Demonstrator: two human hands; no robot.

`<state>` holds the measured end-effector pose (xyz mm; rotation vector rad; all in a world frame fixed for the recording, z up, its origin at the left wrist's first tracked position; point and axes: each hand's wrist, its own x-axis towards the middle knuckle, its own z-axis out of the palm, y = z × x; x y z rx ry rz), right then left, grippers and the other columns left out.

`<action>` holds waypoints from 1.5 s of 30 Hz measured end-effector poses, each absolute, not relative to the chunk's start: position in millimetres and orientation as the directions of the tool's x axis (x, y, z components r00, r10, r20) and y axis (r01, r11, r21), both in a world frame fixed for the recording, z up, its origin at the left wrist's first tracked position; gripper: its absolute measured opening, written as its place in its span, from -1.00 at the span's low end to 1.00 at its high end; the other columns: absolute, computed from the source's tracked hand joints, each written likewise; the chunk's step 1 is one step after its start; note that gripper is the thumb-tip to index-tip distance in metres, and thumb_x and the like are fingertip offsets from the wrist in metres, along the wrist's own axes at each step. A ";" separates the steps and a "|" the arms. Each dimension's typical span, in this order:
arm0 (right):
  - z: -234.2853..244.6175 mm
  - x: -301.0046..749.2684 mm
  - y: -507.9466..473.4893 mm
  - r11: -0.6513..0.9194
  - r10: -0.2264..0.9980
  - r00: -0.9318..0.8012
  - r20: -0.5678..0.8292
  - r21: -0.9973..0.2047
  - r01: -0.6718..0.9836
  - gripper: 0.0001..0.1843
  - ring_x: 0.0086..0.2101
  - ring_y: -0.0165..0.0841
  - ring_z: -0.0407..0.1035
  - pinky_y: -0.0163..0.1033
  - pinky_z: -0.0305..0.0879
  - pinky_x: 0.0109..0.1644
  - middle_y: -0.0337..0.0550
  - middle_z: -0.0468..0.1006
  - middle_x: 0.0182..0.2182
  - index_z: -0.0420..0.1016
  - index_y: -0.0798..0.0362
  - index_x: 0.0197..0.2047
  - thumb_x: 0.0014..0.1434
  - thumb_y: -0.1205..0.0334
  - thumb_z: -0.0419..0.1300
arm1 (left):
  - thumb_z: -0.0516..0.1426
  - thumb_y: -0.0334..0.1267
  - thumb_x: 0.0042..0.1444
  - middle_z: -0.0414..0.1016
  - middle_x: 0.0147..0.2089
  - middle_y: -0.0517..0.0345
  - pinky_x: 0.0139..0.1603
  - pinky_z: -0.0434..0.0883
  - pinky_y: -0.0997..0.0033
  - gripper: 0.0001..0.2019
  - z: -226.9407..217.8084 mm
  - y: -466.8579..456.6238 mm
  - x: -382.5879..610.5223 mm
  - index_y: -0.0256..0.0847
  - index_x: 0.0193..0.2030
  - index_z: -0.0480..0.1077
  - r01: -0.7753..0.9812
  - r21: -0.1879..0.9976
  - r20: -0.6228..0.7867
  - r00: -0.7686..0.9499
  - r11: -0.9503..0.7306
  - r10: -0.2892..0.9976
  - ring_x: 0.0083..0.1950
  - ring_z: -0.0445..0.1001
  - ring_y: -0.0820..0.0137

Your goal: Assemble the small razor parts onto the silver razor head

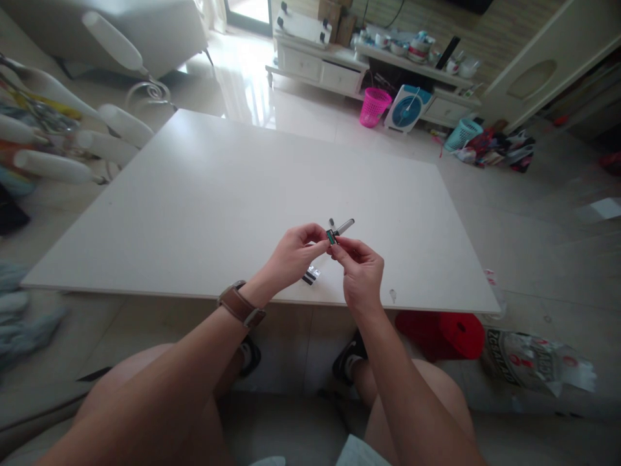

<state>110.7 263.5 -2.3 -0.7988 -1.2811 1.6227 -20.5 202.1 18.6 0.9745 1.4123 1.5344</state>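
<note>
In the head view, my left hand [297, 254] and my right hand [363, 268] meet over the near part of the white table. Between their fingertips they pinch a small black-and-green piece [332, 237] that looks like a razor head. A grey handle with a pale middle [345, 226] extends from beside it, up and to the right. Whether the two are joined I cannot tell. Another small grey tip [332, 222] shows just behind the fingers. Under my left hand lies a small clear-and-black pack [311, 276], partly hidden by that hand.
The white table [242, 188] ends close to my knees. Near its front right edge lies a small clear piece [392, 296]. Below on the right are a red roll [460, 333] and a printed plastic bag [528, 359]. A lamp with white shades [114, 42] rises at left.
</note>
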 end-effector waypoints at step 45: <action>4.7 119.3 278.1 -0.225 0.868 -0.489 -0.083 -0.944 -0.240 -0.82 -0.40 -0.36 0.50 -0.12 0.49 -0.16 -0.21 0.73 -0.41 0.75 -0.04 -0.32 -0.08 0.20 0.53 | 0.06 -0.20 0.42 0.39 -0.26 0.18 -0.17 0.31 0.39 -0.76 21.0 193.1 -18.7 -0.18 -0.30 0.38 0.432 0.891 0.254 -0.215 -0.142 0.943 -0.23 0.36 0.40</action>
